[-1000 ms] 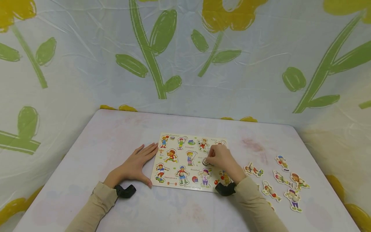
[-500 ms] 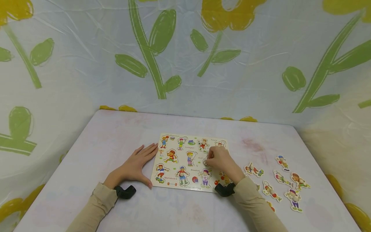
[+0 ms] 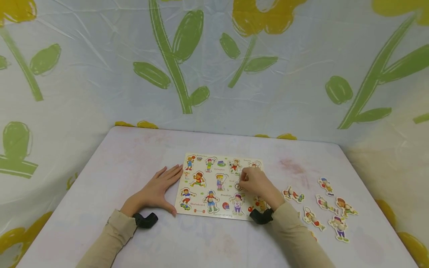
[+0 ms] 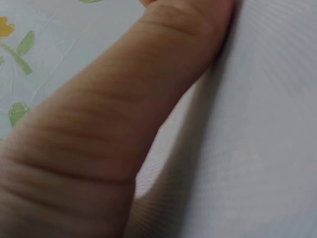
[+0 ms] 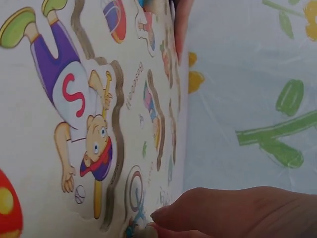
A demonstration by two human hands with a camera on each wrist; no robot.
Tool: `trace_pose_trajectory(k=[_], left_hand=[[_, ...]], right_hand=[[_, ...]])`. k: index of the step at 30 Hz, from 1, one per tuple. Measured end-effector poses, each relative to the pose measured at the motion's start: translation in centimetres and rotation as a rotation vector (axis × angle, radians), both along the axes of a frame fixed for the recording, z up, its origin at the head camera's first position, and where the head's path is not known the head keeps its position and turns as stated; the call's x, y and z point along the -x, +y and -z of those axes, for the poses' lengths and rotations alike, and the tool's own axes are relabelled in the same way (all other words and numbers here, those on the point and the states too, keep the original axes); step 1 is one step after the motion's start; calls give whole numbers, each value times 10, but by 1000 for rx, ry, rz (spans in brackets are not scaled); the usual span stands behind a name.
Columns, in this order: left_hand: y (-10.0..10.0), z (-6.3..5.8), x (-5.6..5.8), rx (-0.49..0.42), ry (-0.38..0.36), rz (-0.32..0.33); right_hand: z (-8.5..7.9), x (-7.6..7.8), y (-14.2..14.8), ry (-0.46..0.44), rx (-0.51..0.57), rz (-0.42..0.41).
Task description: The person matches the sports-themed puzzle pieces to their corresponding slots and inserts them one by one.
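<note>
White-edged bicycle piece (image 5: 135, 198), apparently pinched in the nearer right hand (image 3: 257, 183), long axis mostly hidden, shows its wheel (image 3: 237, 186) at head-view eight o'clock from the fingertips (image 5: 163, 213).

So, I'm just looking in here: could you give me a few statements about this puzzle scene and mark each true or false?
1. The loose pieces lie to the right of the puzzle board. True.
2. The left hand grips one of them. False: the left hand rests beside the board's left edge.
3. The right hand pinches the wheeled piece. True.
4. The baseball figure wears a letter S. True.
5. The sleeves are bright red. False: they are beige.
</note>
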State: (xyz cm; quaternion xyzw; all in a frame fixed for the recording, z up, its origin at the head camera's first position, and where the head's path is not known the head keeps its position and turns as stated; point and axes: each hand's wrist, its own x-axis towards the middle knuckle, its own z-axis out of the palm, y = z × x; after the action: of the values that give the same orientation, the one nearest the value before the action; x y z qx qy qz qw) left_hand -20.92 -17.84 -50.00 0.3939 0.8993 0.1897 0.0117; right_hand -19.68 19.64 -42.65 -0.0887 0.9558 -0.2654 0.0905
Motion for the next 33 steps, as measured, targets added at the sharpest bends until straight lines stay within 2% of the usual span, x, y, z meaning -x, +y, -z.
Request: trace_pose_trajectory(k=[6,16,21,33], left_hand=[[0,0,1,4,0,-3],[1,-1,0,-17,15,5],[1,-1,-1,-5,3,1],[2,-1,-2,-8,10,-5]], right_hand=[[-15,-2,5,-1,-20,-34],[-39,-9,36,84,-26,-16],[-44,-12,55,81,-39,38],[-48,-22,97,96,-40,107]])
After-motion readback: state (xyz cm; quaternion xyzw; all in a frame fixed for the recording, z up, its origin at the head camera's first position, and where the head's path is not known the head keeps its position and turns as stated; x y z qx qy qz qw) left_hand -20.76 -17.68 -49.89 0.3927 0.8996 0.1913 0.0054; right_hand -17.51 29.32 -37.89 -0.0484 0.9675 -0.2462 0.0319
